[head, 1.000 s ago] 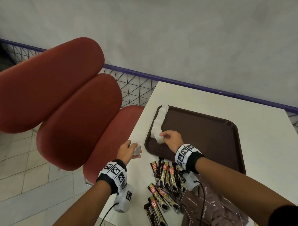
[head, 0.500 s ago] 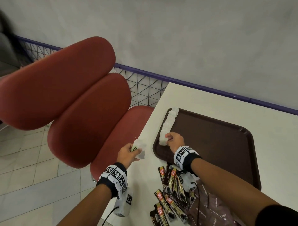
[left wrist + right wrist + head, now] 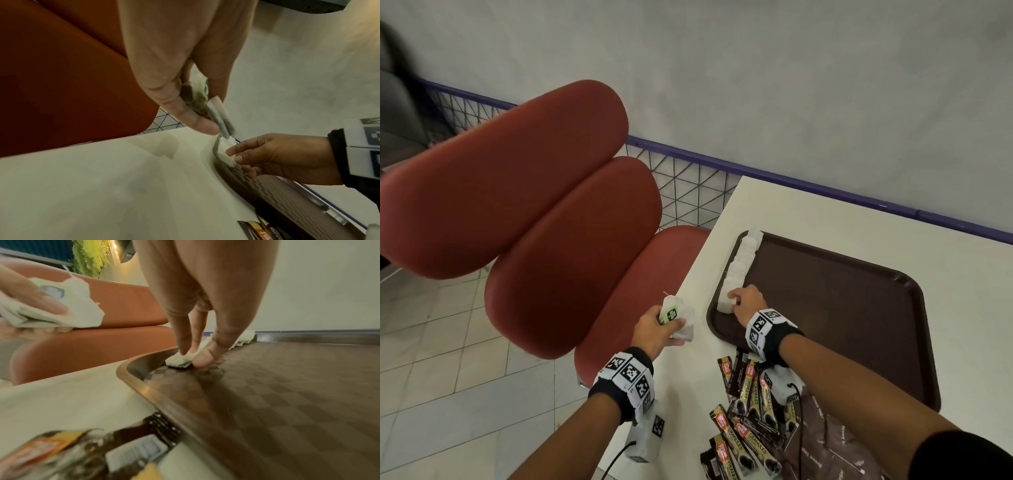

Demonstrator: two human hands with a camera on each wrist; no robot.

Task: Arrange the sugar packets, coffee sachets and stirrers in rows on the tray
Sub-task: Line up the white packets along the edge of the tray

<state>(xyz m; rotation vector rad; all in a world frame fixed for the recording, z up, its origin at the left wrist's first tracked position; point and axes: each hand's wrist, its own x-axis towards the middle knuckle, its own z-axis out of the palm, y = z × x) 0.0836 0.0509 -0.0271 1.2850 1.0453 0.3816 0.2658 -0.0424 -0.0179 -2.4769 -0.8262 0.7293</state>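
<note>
A brown tray (image 3: 842, 308) lies on the white table (image 3: 825, 226). A row of white packets (image 3: 743, 260) runs along the tray's left rim. My right hand (image 3: 736, 301) pinches the nearest white packet (image 3: 180, 359) of that row between fingertips and thumb, down on the tray floor (image 3: 287, 386). My left hand (image 3: 657, 325) hovers left of the tray and grips a small bunch of white packets (image 3: 678, 317), one with a green label. Coffee sachets (image 3: 746, 411) lie in a loose pile on the table below the tray.
A red padded bench (image 3: 534, 222) stands left of the table, with a purple rail and wire mesh (image 3: 688, 178) behind it against the grey wall. A brown paper bag (image 3: 835, 448) lies at the table's near edge beside the sachets.
My left hand has lifted its bunch of packets a little. The right hand stays at the near end of the packet row. The head view has swung left.
</note>
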